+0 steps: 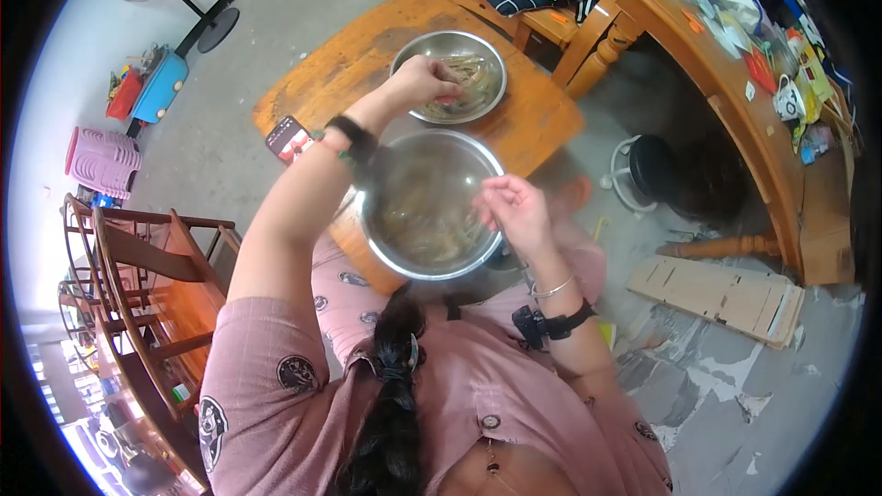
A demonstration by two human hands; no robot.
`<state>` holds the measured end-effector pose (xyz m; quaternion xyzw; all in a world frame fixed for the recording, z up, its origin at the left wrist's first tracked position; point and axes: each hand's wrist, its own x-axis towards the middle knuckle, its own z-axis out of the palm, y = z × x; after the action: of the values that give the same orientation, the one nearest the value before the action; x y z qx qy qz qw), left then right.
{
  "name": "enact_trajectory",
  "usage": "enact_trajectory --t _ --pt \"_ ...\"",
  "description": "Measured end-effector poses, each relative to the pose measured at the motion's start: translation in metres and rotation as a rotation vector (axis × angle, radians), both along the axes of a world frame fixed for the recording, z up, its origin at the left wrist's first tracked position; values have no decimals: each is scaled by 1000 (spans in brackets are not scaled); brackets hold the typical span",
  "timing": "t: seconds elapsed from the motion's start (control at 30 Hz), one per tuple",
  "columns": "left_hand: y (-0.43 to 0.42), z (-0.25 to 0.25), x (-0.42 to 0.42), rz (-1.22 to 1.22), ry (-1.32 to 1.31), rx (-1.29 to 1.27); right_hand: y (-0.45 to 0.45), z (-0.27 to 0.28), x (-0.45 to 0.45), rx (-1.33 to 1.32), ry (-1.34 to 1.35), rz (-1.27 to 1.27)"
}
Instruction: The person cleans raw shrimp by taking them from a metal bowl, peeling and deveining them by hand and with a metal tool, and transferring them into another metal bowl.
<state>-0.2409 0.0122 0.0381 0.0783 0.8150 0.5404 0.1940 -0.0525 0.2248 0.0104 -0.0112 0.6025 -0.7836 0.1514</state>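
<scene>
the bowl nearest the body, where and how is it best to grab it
The near bowl is probably best gripped by its rim, at opposite points left and right, from outside, hooking under the lip. It's wide, round and open-topped, no handle shows, and its contents look wet, so an even two-sided hold should keep it level.

Bowls (387, 256) are silver; table (322, 73) orange-brown; shirt (450, 395) pink; cushion (503, 1) checked.

The person's left arm (292, 220) is stretching over the table (317, 64), the left hand (424, 83) hanging palm down toward the far edge, its fingers curling toward the thumb. The right arm (588, 367) is lying nearer the torso, the right hand (519, 213) hovering about the right edge with fingers bending inward.
</scene>
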Motion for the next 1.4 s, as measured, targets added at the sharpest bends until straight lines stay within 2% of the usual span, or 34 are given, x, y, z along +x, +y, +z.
enact_trajectory --t 0.03,0.1,0.23,0.37,0.43,0.5,0.57,0.63,0.7,0.83,0.97,1.03,1.1,1.17,1.23,1.3,1.4 --pt "-4 1 16 -3 -2 -5 -1 3 1 -5 -2 -3" --pt "-13 4 51 115 23 141 -5 10 3 87 70 -47" --pt "-21 6 120 285 -180 532 -13 18 9 119 122 -47" --pt "-23 -21 168 531 -186 590 -23 17 22 65 97 -26" --pt "-18 -15 192 532 -186 747 -28 14 26 71 102 18" --pt "-20 -29 201 550 -183 760 -32 13 30 113 110 25" --pt "-19 -36 209 510 -251 954 -35 15 33 118 112 41" --pt "-18 -39 213 531 -284 988 -38 19 34 167 107 53" --pt "-18 -42 216 559 -304 803 -38 18 34 158 123 65" --pt "-15 -54 215 531 -200 621 -39 19 36 168 139 82" --pt "-8 -62 218 564 -238 634 -40 21 40 222 122 74" --pt "-9 -57 220 526 -183 499 -41 20 39 245 125 86" --pt "-7 -58 222 538 -141 470 -42 15 39 275 146 88" --pt "-10 -64 223 512 11 225 -44 11 39 332 186 101" --pt "-5 -40 233 569 13 247 -45 8 39 422 246 82" --pt "-6 -28 238 584 182 9 -47 9 40 516 415 72" --pt "-7 -38 238 624 295 19 -52 17 43 561 439 75"
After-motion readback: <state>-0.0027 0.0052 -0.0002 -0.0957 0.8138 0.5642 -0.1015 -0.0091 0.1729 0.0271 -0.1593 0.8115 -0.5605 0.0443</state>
